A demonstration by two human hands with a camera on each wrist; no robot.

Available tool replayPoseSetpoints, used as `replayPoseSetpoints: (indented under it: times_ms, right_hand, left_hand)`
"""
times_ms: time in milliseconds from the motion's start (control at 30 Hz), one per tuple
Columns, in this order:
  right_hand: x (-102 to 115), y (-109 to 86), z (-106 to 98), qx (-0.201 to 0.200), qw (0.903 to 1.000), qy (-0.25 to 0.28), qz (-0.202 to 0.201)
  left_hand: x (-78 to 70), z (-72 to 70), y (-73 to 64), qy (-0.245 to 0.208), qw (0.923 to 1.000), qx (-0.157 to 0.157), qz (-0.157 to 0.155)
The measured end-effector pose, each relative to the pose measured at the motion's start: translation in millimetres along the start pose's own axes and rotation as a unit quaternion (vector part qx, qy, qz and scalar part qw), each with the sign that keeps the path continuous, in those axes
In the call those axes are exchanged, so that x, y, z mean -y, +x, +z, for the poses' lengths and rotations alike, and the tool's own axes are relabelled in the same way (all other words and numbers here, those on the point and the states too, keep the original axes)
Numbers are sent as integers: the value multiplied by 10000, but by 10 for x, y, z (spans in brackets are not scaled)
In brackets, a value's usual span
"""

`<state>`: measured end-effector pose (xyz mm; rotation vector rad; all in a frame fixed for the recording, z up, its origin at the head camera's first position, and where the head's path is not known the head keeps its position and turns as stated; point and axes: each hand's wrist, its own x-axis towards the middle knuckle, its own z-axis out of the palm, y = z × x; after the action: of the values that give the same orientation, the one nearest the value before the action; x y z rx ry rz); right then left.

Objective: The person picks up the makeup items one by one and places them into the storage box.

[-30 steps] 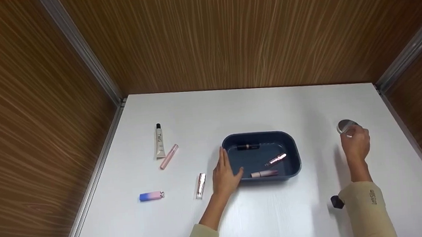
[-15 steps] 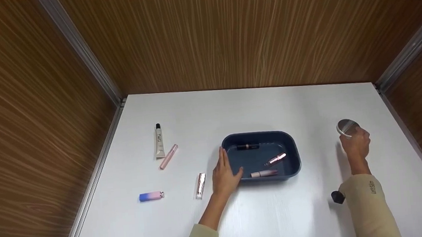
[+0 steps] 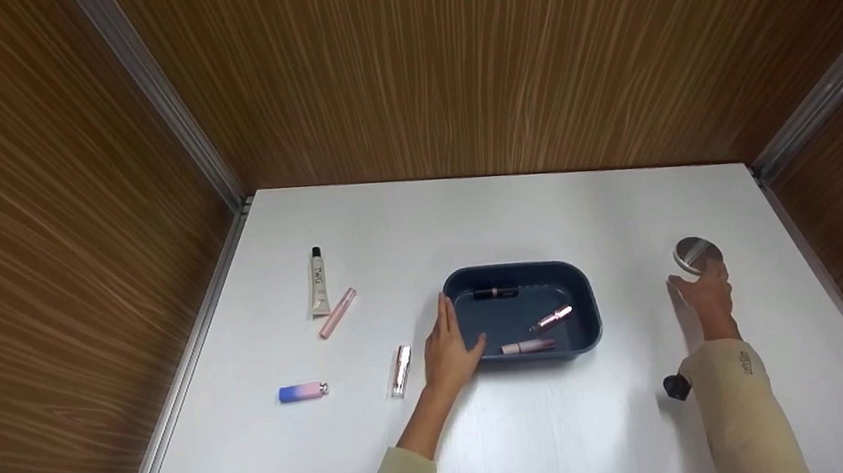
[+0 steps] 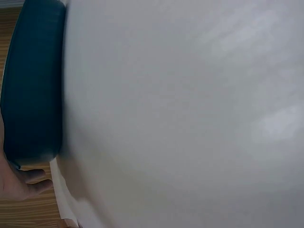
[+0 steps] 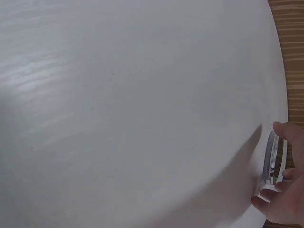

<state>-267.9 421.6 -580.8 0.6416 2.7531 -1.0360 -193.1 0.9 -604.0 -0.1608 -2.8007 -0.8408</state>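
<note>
My left hand [image 3: 450, 358] lies against the left end of a dark blue tray [image 3: 587, 329], fingers straight along the wall and thumb spread over the near rim. In the left wrist view the tray's outer wall [image 4: 35, 80] shows, with part of the left hand [image 4: 19, 183] below it. At the right, my right hand [image 3: 705, 297] is at a round compact [image 3: 696, 252] with a shiny mirror-like top. Its thumb sticks out apart from the compact, while the fingers are by the near right edge. Right wrist view: the compact [image 5: 270, 156] sits between the spread thumb and fingers.
Inside the tray lie a black tube [image 3: 495, 293], a shiny pink tube [image 3: 551, 319] and a pale pink tube [image 3: 528, 346]. Left of it are a black-capped squeeze tube [image 3: 318, 286], a slim pink tube [image 3: 338, 313], a blue-pink tube [image 3: 303, 392] and a shiny tube [image 3: 400, 371].
My right thumb has come off the compact and spread to the left, and the hand has shifted slightly nearer to me. The compact has barely moved. My left hand stays still on the tray.
</note>
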Motion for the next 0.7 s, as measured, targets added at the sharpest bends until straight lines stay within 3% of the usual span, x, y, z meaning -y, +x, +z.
replayPoseSetpoints:
  times_ms: [367, 700]
  right_hand:
    - [-29, -19, 29, 359, 9967, -669, -287]
    - [-107, -152, 167, -177, 9956, -705, -587]
  left_hand:
    - [0, -10, -3, -70, 9999, 87, -93]
    - [0, 5, -6, -27, 10000, 24, -32]
